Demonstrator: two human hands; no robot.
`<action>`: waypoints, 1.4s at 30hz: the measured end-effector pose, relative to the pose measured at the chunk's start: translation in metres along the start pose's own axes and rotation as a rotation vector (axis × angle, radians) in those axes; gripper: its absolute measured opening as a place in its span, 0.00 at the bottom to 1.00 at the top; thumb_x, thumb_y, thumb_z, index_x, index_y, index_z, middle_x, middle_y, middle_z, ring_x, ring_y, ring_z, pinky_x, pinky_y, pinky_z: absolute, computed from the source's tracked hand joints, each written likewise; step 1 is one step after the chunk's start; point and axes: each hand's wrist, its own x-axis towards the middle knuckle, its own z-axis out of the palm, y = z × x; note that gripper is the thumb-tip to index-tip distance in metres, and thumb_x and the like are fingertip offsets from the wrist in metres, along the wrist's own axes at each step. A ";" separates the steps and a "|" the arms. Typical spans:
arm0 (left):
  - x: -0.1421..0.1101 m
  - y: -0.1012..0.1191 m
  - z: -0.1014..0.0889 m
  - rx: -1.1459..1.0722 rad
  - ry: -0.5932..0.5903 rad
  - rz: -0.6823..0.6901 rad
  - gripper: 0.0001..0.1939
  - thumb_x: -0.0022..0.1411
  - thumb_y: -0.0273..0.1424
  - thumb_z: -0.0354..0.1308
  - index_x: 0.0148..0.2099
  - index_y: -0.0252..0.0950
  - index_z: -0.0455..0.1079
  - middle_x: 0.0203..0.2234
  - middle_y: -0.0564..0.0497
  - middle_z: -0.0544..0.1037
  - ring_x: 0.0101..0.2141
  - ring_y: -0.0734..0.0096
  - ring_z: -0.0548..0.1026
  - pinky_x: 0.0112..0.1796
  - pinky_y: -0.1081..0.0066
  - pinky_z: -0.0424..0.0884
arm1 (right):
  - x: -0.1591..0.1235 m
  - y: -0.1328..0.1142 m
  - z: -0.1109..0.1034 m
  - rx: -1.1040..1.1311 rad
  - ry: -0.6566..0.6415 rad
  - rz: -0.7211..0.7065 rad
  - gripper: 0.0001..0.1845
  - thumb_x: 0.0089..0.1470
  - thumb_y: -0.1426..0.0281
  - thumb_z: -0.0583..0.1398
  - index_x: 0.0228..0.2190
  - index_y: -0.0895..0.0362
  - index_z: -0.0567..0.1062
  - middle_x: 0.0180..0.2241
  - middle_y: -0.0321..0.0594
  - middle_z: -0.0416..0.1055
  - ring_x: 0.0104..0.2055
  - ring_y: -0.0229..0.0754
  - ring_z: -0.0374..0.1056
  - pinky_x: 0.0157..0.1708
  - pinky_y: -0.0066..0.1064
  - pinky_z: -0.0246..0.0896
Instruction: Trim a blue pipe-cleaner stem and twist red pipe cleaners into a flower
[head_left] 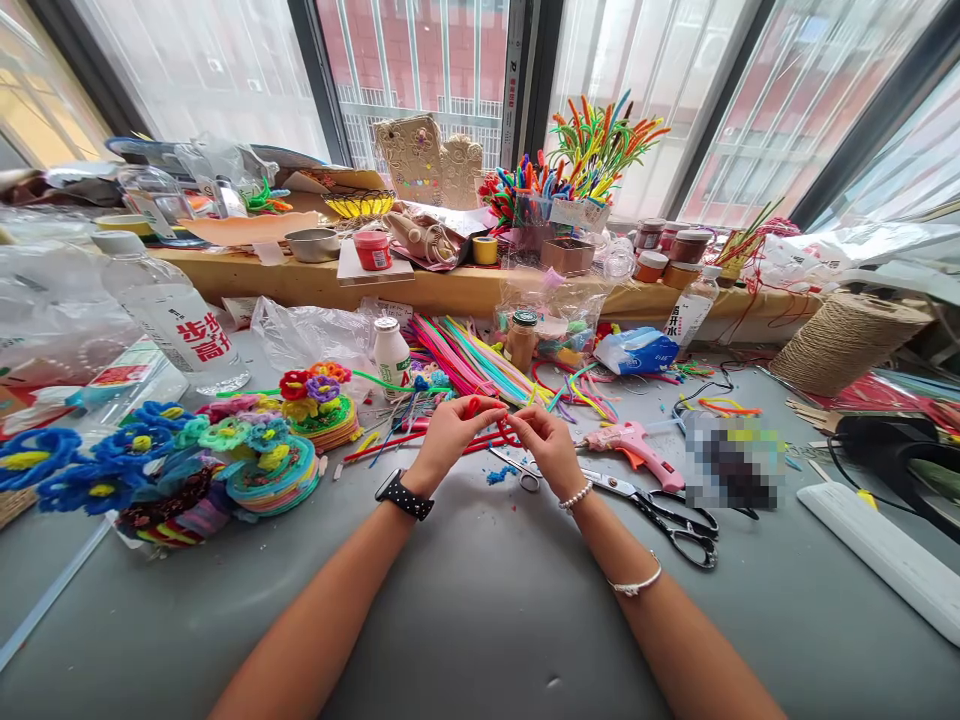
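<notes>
Over the middle of the grey table, my left hand [452,436] and my right hand [547,445] come together at the fingertips. Both pinch a red pipe cleaner [507,432], which bends into small loops at the fingers. Behind the hands lies a bundle of coloured pipe cleaners [480,360]. Just below the fingers are small scissors [528,481] and blue fuzzy scraps [500,475]. Large black-handled scissors [660,512] and a pink glue gun [637,450] rest right of my right hand. Finished pipe-cleaner flowers [142,445] stand to the left.
A large water bottle [169,310] stands at the left, and a white bottle [390,355] behind my left hand. A twine spool [851,340] and a long white bar [885,560] are at the right. Along the back, a ledge [337,287] carries jars and pipe-cleaner bunches.
</notes>
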 end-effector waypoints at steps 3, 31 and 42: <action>0.000 0.000 0.001 0.021 0.000 0.011 0.13 0.44 0.38 0.58 0.29 0.34 0.71 0.24 0.50 0.75 0.28 0.71 0.69 0.31 0.73 0.63 | 0.000 0.000 0.001 -0.015 -0.008 -0.002 0.10 0.46 0.63 0.55 0.24 0.58 0.68 0.17 0.31 0.60 0.18 0.31 0.54 0.19 0.23 0.54; -0.001 0.008 0.002 -0.229 0.131 -0.122 0.10 0.45 0.36 0.56 0.22 0.33 0.65 0.17 0.55 0.68 0.15 0.84 0.53 0.17 0.76 0.49 | -0.006 0.005 0.002 -0.726 0.050 -0.337 0.14 0.52 0.68 0.50 0.37 0.57 0.71 0.24 0.42 0.68 0.24 0.39 0.63 0.27 0.29 0.57; 0.000 0.006 0.001 -0.123 0.100 -0.093 0.10 0.45 0.37 0.56 0.24 0.34 0.66 0.17 0.56 0.68 0.15 0.83 0.53 0.17 0.76 0.49 | -0.007 0.003 0.003 -0.772 0.030 -0.320 0.14 0.53 0.69 0.49 0.35 0.58 0.73 0.20 0.39 0.66 0.22 0.38 0.61 0.25 0.27 0.55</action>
